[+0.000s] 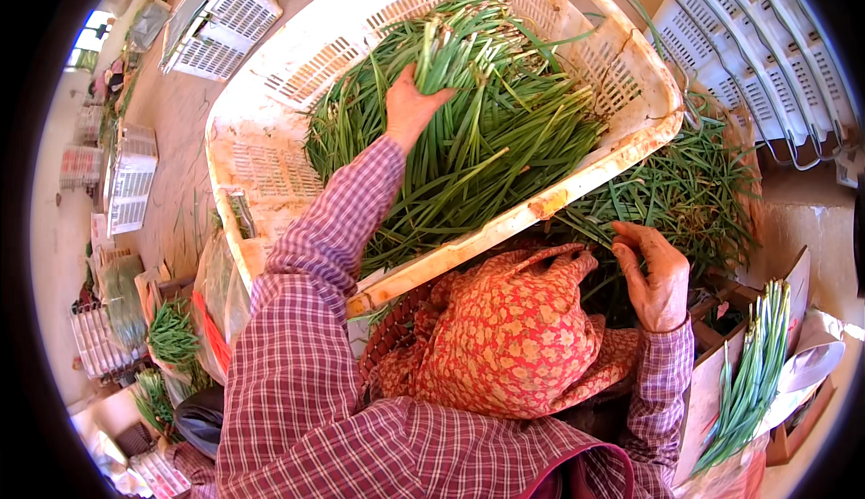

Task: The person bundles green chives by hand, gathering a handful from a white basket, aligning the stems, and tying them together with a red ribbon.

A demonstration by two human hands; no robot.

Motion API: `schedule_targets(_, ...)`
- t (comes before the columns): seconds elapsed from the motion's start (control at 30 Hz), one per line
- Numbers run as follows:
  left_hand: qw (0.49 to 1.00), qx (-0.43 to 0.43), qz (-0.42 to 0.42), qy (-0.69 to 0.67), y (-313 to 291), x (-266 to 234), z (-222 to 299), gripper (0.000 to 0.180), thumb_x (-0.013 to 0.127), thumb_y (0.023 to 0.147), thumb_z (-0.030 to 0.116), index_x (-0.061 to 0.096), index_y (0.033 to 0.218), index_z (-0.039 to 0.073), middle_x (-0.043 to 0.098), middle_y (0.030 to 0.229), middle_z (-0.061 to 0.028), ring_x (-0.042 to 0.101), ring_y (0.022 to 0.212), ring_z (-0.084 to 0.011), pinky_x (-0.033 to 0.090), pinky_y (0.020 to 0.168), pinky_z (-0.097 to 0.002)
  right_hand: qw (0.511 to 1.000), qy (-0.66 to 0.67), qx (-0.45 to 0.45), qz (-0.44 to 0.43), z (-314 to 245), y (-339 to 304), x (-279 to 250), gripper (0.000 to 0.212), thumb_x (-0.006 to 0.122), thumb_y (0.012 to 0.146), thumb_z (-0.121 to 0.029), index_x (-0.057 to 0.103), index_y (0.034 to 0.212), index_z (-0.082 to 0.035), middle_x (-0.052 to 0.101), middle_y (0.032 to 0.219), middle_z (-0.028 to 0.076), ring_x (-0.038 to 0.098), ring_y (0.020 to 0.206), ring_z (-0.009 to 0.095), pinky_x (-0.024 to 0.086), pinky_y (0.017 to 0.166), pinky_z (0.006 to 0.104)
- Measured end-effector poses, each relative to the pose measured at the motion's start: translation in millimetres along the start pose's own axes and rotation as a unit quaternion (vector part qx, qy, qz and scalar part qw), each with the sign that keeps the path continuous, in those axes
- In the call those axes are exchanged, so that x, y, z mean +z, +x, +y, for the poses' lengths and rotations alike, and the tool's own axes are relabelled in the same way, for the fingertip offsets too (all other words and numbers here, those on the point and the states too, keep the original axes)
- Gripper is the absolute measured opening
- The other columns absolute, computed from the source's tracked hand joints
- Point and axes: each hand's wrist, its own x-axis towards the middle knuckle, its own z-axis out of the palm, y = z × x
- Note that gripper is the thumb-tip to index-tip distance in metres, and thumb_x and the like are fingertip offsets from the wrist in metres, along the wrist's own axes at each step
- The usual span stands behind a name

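Observation:
A large dirty white plastic crate [559, 197] stands tilted before me, heaped with long green garlic chives [487, 156]. My left hand [414, 109] reaches over its near side and is closed around a bunch of the chives, pale ends pointing away. The thumb shows on top; the other fingers are partly hidden under the leaves. Outside the crate, my right hand [656, 275] hangs over my right knee, fingers curved and apart, nothing visible in it. Just beyond its fingertips lies a pile of loose chives [676, 197]. A red and yellow flowered cloth [505, 337] covers my lap.
White slatted crates [748, 48] stand stacked at the far right. Trimmed chives [748, 373] lie on a board at my near right. More white crates [230, 26] sit at the far left, with bundled greens [174, 330] in bags nearer me.

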Motion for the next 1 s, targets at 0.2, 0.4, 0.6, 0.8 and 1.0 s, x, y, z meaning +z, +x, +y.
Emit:
schedule_targets(0.2,0.986,-0.004,-0.018,0.164,-6,45,17,0.096,0.090,0.061,0.045,0.045,0.131,-0.003,0.061,0.107,-0.0209,0.060,0.099,-0.0343,0.050,0.085,-0.0441,1.000,-0.004,0.010,-0.009,5,-5,2,0.023,0.069,0.086,-0.006,0.068,0.108,0.001,0.070,0.095,0.016,0.070,0.083,0.030,0.055,0.073,0.0344)
schedule_targets(0.4,0.976,-0.003,-0.019,0.217,-2,51,14,0.083,0.086,0.066,0.022,0.041,0.133,0.003,0.058,0.117,-0.0222,0.059,0.106,-0.0360,0.049,0.093,-0.0473,1.000,-0.003,-0.015,-0.017,0,4,6,0.023,0.069,0.085,-0.006,0.068,0.107,0.000,0.069,0.093,0.015,0.069,0.082,0.030,0.055,0.072,0.0348)
schedule_targets(0.6,0.999,-0.036,-0.001,0.013,1,7,-3,0.074,0.084,0.068,0.017,0.049,0.130,-0.002,0.069,0.110,-0.0184,0.069,0.091,-0.0251,0.059,0.080,-0.0352,0.995,0.098,0.005,-0.010,-8,24,5,0.022,0.067,0.089,-0.007,0.068,0.108,0.002,0.071,0.098,0.016,0.071,0.086,0.023,0.055,0.074,0.0322)
schedule_targets(0.8,0.975,-0.037,-0.071,-0.206,-17,-47,10,0.050,0.079,0.075,0.007,0.056,0.118,-0.002,0.067,0.104,-0.0086,0.066,0.088,-0.0176,0.056,0.087,-0.0337,0.980,0.197,-0.036,-0.018,-23,109,38,0.047,0.067,0.092,-0.025,0.058,0.126,0.005,0.069,0.109,0.020,0.069,0.098,0.027,0.055,0.085,0.0339)
schedule_targets(1.0,0.965,-0.052,-0.067,-0.247,-28,-65,12,0.045,0.078,0.074,0.003,0.058,0.115,-0.001,0.068,0.103,-0.0082,0.067,0.090,-0.0170,0.056,0.087,-0.0333,0.963,0.090,0.021,-0.253,-21,222,101,0.107,0.072,0.080,-0.061,0.027,0.148,0.008,0.038,0.147,0.032,0.042,0.137,0.038,0.037,0.113,0.0443)
